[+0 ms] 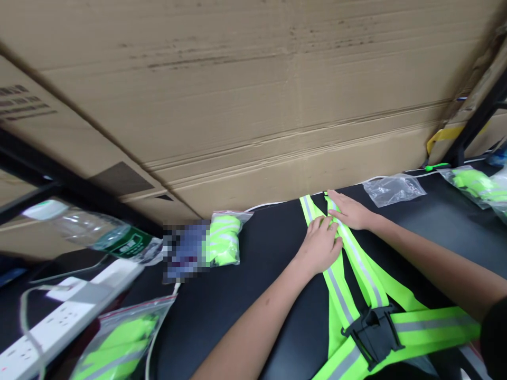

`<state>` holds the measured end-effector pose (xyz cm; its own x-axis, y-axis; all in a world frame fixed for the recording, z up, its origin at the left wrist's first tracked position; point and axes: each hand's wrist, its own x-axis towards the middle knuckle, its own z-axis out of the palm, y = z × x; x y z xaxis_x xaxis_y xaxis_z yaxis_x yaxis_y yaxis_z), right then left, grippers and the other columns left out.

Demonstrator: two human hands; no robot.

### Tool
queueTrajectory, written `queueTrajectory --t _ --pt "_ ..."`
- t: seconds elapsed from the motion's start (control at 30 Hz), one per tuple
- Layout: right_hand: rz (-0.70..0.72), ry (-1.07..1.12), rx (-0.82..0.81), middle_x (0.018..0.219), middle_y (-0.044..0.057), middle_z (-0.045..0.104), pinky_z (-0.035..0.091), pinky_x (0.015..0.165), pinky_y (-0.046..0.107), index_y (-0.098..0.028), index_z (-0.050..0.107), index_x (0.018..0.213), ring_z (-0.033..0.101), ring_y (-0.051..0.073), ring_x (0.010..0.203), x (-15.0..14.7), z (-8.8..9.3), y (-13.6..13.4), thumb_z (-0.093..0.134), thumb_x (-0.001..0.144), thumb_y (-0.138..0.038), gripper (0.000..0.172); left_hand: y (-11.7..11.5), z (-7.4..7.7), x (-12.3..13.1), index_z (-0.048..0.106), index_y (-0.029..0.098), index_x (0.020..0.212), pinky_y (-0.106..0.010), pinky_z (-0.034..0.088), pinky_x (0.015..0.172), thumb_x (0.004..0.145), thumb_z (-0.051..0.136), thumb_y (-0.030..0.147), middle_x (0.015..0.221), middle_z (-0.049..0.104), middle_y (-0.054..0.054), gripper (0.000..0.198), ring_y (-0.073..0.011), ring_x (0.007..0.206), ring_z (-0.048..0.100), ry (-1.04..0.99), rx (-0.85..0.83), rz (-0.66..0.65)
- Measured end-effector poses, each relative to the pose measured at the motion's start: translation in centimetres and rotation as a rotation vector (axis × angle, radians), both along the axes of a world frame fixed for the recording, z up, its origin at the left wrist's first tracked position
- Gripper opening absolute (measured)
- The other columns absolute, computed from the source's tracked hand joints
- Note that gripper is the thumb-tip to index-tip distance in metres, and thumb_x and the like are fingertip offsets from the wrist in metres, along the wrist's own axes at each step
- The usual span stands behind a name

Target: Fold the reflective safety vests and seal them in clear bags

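Observation:
A neon yellow-green reflective vest (366, 272) with silver stripes lies stretched over the black tabletop, its two straps running toward the cardboard at the back. A black plastic buckle (376, 335) sits on its waist belt near the bottom edge. My left hand (321, 244) is closed with bent fingers over the straps partway up. Farther along, my right hand (350, 210) rests on the right strap near its far end, fingers stretched out and thumb apart. The undersides of both hands are hidden.
Large cardboard boxes (277, 105) wall off the back. Bagged green vests (224, 240) lie left and right. A clear plastic bag (394, 190) lies beyond my right hand. At left are a water bottle (119, 237), a white power strip (67, 316) and cables.

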<state>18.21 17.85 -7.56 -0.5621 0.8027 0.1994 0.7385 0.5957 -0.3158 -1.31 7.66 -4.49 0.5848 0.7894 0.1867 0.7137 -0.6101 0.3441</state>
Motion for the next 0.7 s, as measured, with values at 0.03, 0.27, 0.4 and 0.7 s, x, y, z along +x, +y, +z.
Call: queueTrajectory --t 0.03,0.27,0.4,0.7 --pt "-0.007 0.004 -0.008 0.162 0.019 0.035 0.030 0.122 0.050 -0.012 0.030 0.158 0.031 0.031 0.151 0.1 0.0 0.0 0.031 0.102 -0.057 0.072 -0.1 0.1 0.1 0.059 0.012 0.125 -0.052 0.034 0.117 0.098 0.043 0.028 0.136 0.056 -0.017 0.035 -0.0341 0.136 0.043 -0.003 0.002 0.000" --pt "-0.129 0.027 -0.025 0.146 0.020 0.053 0.035 0.113 0.049 -0.012 0.051 0.142 0.046 0.033 0.137 -2.3 1.8 1.2 0.026 0.104 -0.052 0.060 -0.3 -0.3 0.4 0.057 0.015 0.120 -0.057 0.039 0.113 0.100 0.045 0.034 0.139 0.050 -0.018 0.030 -0.0358 0.139 0.041 -0.049 0.002 0.060" --pt "-0.157 0.002 -0.056 0.131 0.016 0.065 0.031 0.111 0.047 -0.016 0.066 0.120 0.048 0.032 0.131 -5.5 4.1 2.6 0.027 0.105 -0.050 0.054 -0.2 -0.7 0.5 0.057 0.015 0.119 -0.057 0.037 0.115 0.098 0.051 0.042 0.143 0.046 -0.020 0.035 -0.0371 0.143 0.037 -0.112 -0.001 0.072" --pt "-0.091 -0.216 -0.470 0.127 0.009 0.063 0.056 0.091 0.045 -0.017 0.061 0.126 0.065 0.024 0.108 -10.1 6.0 6.7 0.064 0.097 -0.039 0.037 0.0 -1.2 0.2 0.059 0.012 0.118 -0.051 0.036 0.117 0.091 0.064 0.045 0.139 0.048 -0.020 0.043 -0.0350 0.140 0.039 -0.157 0.023 0.069"
